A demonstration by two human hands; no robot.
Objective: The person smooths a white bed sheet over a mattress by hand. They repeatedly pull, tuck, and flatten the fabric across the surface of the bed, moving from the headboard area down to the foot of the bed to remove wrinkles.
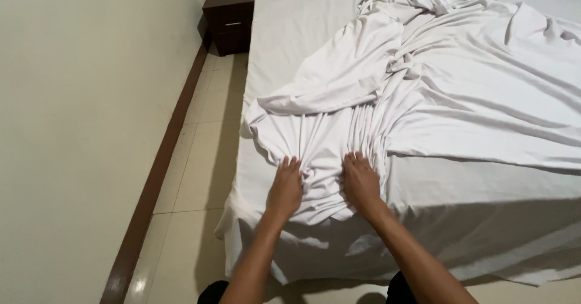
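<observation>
One bed point(302, 44), one nightstand point(229, 18), two hands, perhaps two loose white sheets point(460, 80).

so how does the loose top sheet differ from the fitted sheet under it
The loose sheet lies crumpled and bunched in folds; the fitted sheet is stretched smooth over the mattress. The left hand and right hand press on the loose sheet, not the fitted one. Both are white.
</observation>
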